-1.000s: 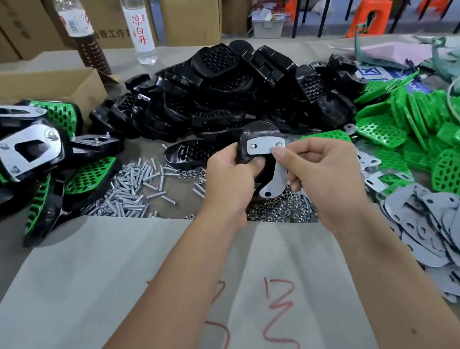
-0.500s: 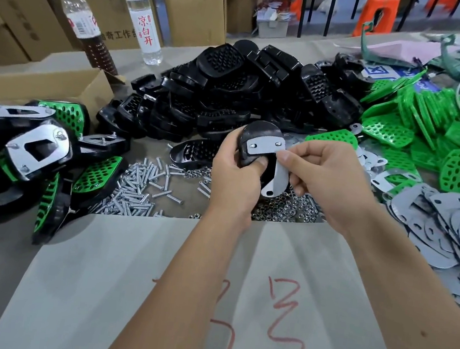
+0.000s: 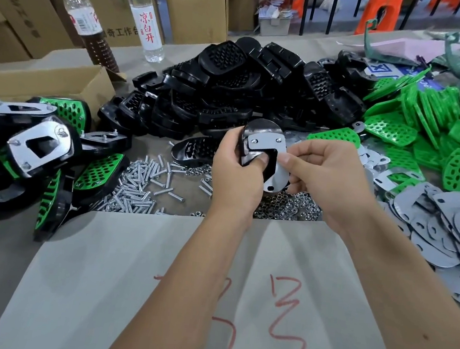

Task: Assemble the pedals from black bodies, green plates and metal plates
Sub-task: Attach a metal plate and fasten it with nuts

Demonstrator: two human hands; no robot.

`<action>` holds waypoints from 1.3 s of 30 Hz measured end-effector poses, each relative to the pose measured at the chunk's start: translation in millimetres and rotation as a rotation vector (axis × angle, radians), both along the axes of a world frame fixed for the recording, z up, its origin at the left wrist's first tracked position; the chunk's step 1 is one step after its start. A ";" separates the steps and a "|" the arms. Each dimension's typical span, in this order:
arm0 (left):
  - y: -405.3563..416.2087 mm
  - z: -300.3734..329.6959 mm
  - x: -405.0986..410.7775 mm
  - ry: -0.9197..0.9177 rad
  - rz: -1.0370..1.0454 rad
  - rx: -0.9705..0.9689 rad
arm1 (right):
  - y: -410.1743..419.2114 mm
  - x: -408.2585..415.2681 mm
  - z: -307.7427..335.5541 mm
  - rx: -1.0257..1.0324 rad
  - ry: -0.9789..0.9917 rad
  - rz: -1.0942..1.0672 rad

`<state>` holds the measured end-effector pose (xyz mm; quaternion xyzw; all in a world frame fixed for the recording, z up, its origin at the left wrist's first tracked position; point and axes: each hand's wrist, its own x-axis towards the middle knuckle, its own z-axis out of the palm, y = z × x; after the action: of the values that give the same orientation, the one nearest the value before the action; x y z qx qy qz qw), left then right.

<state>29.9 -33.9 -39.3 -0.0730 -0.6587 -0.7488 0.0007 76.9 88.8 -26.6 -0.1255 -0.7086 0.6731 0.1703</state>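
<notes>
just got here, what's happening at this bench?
A person is putting pedals together by hand. The left hand grips a black body, and the right hand pinches a metal plate laid against it; two screw ends show through the plate's top holes. Finished pedals are piled at left, loose screws and nuts lie in front, and green plates and spare metal plates sit at right.

Bright, even overhead light fills the scene, casting only soft shadows under the forearms and beside the assembled pedals point(image 3: 38, 148), whose metal plates show glare. The wide lens bends the edges, and the top right corner is smeared with motion blur.
</notes>
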 end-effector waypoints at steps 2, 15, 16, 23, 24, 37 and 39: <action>-1.3 0.2 0.9 0.007 -0.038 -0.017 | 1.1 0.7 -0.2 -0.022 -0.012 -0.009; -7.9 4.0 5.2 -0.126 -0.147 -0.045 | -0.9 1.4 2.9 -0.115 -0.057 -0.057; -7.8 4.1 5.5 -0.168 -0.141 -0.024 | -1.5 1.0 3.9 -0.118 -0.045 -0.061; -12.1 9.8 2.0 -0.366 -0.241 0.088 | -2.5 -0.3 7.1 -0.117 0.009 -0.136; -13.6 10.7 1.1 -0.379 -0.269 0.085 | -1.7 -0.2 6.7 -0.117 0.009 -0.147; -21.9 13.1 0.7 -0.321 -0.337 -0.071 | 7.5 -1.0 2.7 -0.143 -0.062 -0.127; -21.9 12.0 0.2 -0.317 -0.345 -0.085 | 6.1 -0.5 2.3 -0.155 -0.060 -0.132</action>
<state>30.1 -55.8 -27.3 -0.0661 -0.6592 -0.7116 -0.2338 76.4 94.9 -24.3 -0.2049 -0.6493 0.7093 0.1825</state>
